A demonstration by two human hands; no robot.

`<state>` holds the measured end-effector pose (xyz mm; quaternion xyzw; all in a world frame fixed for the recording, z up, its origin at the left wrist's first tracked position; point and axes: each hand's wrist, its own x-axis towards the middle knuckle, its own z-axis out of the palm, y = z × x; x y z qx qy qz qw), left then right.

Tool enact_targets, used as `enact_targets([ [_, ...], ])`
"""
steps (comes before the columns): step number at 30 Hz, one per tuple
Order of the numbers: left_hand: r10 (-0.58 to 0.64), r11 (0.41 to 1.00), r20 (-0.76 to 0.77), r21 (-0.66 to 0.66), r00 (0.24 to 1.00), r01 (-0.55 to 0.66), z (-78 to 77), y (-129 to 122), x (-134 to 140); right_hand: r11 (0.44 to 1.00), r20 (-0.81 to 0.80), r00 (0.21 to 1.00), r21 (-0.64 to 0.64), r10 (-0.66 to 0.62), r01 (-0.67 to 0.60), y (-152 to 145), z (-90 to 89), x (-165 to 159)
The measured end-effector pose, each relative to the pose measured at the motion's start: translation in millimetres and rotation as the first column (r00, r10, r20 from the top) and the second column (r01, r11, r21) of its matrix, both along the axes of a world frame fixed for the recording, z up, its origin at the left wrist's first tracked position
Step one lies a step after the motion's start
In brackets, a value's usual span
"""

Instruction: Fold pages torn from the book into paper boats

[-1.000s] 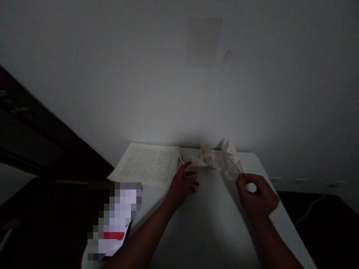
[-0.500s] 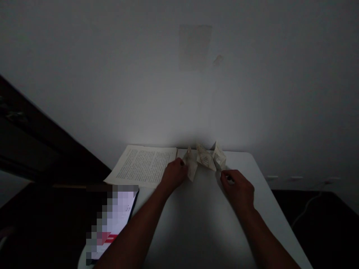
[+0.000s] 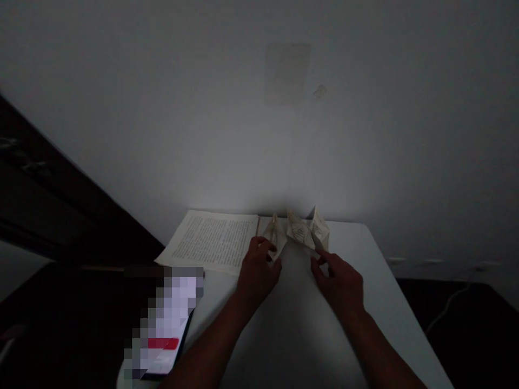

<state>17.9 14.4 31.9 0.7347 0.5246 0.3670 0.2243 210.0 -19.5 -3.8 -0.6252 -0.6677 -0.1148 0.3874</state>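
Three folded paper boats made of printed paper stand in a row near the wall. My left hand point(image 3: 260, 267) is at the near side of the left paper boat point(image 3: 278, 235), its fingers and thumb spread apart around the boat's near end. My right hand point(image 3: 338, 275) has its thumb and forefinger closed at the near right corner of the middle paper boat point(image 3: 300, 232). Behind that corner stands the right paper boat point(image 3: 320, 227), partly covered by the middle one.
An open book or stack of printed pages point(image 3: 214, 240) lies at the table's back left. A lit tablet or phone point(image 3: 168, 324), partly blurred out, lies at the front left of the white table point(image 3: 295, 335). The wall point(image 3: 227, 135) rises directly behind. A cable point(image 3: 446, 308) hangs at the right.
My left hand has loosened, its fingers spreading at the left boat. My right thumb and forefinger have come to the middle boat's corner, which has turned slightly. The view has shifted a little.
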Motion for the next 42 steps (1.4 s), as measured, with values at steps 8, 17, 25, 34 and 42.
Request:
enact_targets([
  [8, 0.061, 0.992, 0.044, 0.109, 0.997, -0.066, -12.0, 24.0, 4.3, 0.984, -0.043, 0.988, -0.083, 0.151, -0.155, 6.6, -5.8, -12.9],
  [17, -0.067, 0.992, 0.140, 0.117, 0.988, 0.051, -20.4, 3.8, -4.1, 0.996, -0.205, 0.978, -0.067, 0.035, -0.050, 4.5, -3.9, -16.0],
  [25, -0.039, 0.993, 0.137, 0.113, 0.990, 0.024, -34.0, 1.5, -10.2, 0.986, -0.224, 0.972, -0.136, 0.066, -0.098, 5.4, -3.4, -16.5],
  [34, -0.070, 0.985, 0.153, 0.164, 0.986, 0.045, -32.3, -1.5, -13.9, 0.954, -0.421, 0.901, -0.216, 0.103, -0.210, 0.4, -7.2, -15.6],
  [42, -0.003, 0.985, 0.100, 0.172, 0.995, -0.015, -29.4, 3.8, -21.5, 0.898, -0.529, 0.846, -0.339, 0.066, -0.282, 1.8, -8.4, -9.0],
])
